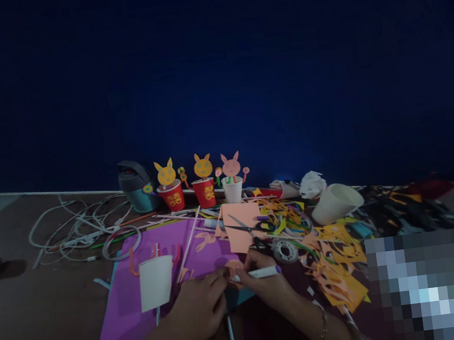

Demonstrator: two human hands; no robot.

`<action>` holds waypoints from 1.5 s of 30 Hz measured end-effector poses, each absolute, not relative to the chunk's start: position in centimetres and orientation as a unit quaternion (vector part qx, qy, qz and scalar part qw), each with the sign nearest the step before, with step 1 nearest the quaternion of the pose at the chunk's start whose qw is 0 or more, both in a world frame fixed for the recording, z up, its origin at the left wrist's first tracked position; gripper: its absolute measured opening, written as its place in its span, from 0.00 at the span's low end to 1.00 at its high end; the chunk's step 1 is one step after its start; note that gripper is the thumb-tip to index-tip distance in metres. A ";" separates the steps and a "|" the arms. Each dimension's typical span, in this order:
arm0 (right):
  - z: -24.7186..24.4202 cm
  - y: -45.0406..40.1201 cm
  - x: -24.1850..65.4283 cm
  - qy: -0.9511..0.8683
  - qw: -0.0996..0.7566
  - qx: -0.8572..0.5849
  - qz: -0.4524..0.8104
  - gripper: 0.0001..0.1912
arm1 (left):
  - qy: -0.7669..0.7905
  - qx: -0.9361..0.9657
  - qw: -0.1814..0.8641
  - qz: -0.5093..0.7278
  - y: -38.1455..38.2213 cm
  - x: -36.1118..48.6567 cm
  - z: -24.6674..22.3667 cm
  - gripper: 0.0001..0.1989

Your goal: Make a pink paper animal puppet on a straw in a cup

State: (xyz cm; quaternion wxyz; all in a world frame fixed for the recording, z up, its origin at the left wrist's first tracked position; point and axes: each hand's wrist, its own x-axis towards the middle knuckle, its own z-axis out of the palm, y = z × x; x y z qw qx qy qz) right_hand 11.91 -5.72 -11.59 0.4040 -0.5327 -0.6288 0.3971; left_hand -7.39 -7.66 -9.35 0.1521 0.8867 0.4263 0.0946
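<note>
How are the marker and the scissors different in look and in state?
The marker is held in the right hand; the scissors lie unheld, partly over a peach sheet. The marker is white with a purple end, while the scissors have black handles. The scissors' two blades are spread apart; the marker is one straight stick. Both are close to the right hand.

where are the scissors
In the head view, the scissors lie just right of centre, blades open over the peach paper, beyond the right hand, beside the tape roll.
</note>
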 end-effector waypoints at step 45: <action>-11.3 -4.5 12.8 -0.461 0.489 -0.511 0.535 0.17 | 0.418 0.896 0.124 0.086 -7.8 -7.2 -8.9 0.12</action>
